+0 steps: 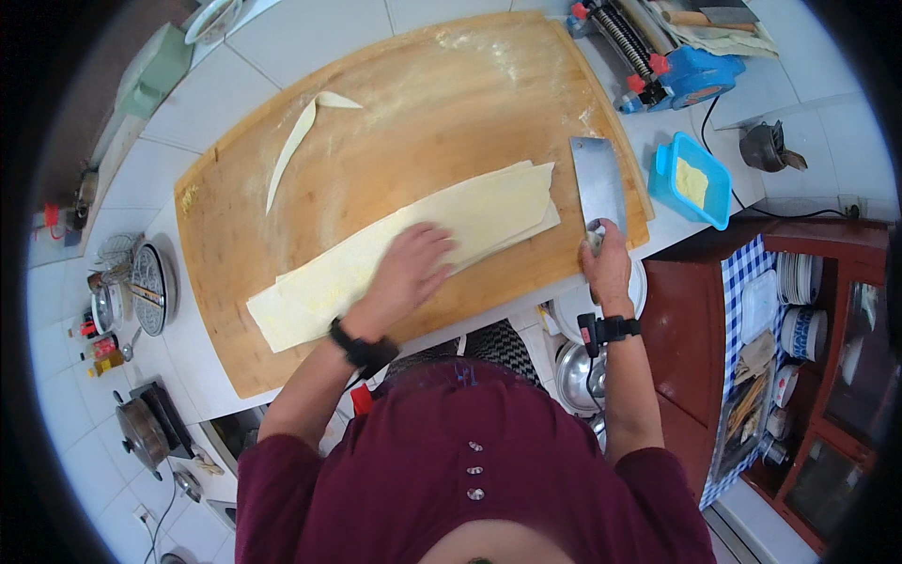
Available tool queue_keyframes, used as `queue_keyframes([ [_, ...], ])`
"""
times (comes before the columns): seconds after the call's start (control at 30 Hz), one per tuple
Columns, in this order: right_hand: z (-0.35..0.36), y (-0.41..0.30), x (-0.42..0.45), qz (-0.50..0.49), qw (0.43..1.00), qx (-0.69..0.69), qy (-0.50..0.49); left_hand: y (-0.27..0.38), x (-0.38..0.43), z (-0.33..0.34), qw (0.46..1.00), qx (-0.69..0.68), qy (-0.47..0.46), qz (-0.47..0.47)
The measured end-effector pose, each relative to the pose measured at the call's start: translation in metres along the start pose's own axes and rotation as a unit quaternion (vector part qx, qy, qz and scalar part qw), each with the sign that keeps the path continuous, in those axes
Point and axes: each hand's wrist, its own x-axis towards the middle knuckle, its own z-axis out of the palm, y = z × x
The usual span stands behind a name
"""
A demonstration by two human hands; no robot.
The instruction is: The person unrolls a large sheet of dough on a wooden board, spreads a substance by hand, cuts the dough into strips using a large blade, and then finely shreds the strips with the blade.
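Note:
A long folded sheet of pale dough (331, 278) lies slantwise across a large wooden board (394, 148), its layers showing at the right end. My left hand (416, 268) rests over the middle of it, palm down with the fingers slightly spread. In my right hand (607, 264) is the handle of a cleaver (599, 173). Its broad metal blade points away from me, to the right of the dough and apart from it, by the board's right edge. A thin, bent strip of dough (296, 144) sits farther back on the left.
At the back right stands a blue pasta machine (694, 74). Near it is a blue plastic container (722, 190) of yellowish flour. A lidded pot (144, 430) and a patterned round tray (149, 289) are on the left. A red cabinet (676, 317) with dishes stands right.

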Motion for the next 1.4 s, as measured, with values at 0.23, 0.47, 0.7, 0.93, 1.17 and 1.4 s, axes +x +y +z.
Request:
queue_keyframes([
  [0.23,-0.003,0.001,-0.001,0.024,1.0,0.017,-0.012,0.014,0.108,0.089,0.978,0.119,-0.098,0.142],
  [0.47,-0.032,0.012,-0.012,0.028,0.984,0.177,0.021,-0.007,0.122,0.097,0.975,0.18,-0.096,0.086],
  [0.7,-0.053,-0.006,-0.004,-0.013,0.984,0.176,-0.022,-0.018,0.136,0.09,0.984,0.101,-0.067,0.129],
  [0.93,-0.055,-0.054,0.007,-0.015,0.995,0.022,-0.098,-0.037,0.147,0.093,0.981,0.117,-0.051,0.146],
  [1.17,-0.056,-0.075,0.008,-0.025,0.994,-0.049,-0.099,-0.04,0.15,0.09,0.978,0.109,-0.044,0.174],
  [1.4,-0.053,-0.08,0.008,0.005,0.992,-0.067,-0.107,-0.046,0.153,0.092,0.975,0.109,-0.069,0.179],
])
